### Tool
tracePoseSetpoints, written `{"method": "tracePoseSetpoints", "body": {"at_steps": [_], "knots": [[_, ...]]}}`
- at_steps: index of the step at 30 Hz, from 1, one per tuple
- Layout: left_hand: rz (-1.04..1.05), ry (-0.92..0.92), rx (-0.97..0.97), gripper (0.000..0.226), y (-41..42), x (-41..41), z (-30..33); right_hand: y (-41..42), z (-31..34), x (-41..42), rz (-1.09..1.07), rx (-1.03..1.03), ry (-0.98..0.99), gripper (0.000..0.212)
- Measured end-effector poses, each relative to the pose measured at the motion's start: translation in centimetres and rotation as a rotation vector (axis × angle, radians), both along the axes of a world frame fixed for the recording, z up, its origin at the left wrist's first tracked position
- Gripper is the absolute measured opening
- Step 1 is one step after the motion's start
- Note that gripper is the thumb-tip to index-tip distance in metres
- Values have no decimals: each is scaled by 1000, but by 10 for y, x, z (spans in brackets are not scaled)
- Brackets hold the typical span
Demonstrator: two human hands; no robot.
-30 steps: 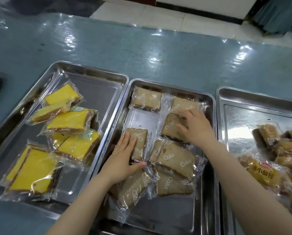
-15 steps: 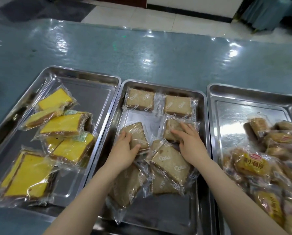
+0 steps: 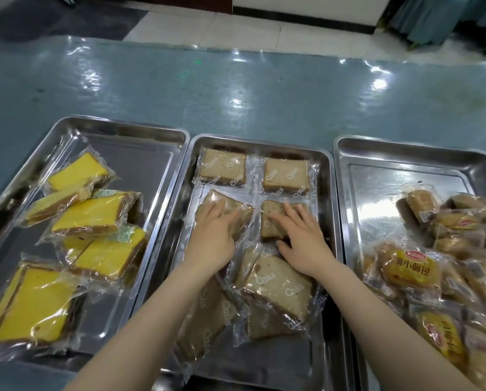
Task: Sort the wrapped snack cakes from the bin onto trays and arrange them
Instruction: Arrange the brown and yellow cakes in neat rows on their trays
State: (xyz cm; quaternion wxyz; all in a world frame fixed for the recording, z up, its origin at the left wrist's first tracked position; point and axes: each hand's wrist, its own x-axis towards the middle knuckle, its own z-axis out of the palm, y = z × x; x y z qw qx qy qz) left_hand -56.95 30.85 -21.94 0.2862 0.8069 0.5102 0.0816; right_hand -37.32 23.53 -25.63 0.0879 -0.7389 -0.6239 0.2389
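Three steel trays stand side by side. The middle tray (image 3: 325,176) holds brown wrapped cakes. Two of them (image 3: 223,170) (image 3: 287,174) lie neatly in the far row. My left hand (image 3: 213,235) lies flat on a tilted brown cake (image 3: 237,208) in the second row. My right hand (image 3: 301,237) presses with straight fingers on another brown cake (image 3: 270,221) beside it. More brown cakes (image 3: 278,289) lie in a loose heap near my wrists.
The left tray (image 3: 140,165) carries several yellow wrapped cakes (image 3: 92,215) in a jumble. The right tray (image 3: 383,176) holds a heap of small wrapped buns (image 3: 411,272). A blue-grey tabletop (image 3: 236,91) stretches beyond the trays; floor tiles lie past its far edge.
Both hands have slid their brown cakes away from me into a second row under the two far cakes. The left cake is still tilted.
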Motion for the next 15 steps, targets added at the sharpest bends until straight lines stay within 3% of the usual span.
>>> {"method": "tracePoseSetpoints", "body": {"at_steps": [5,15], "knots": [[-298,289,76,58,25,16,-27,8,-4,-4,-48,55,-61,57],[-112,365,76,60,32,24,-53,19,-18,-5,33,10,-191,60]]}}
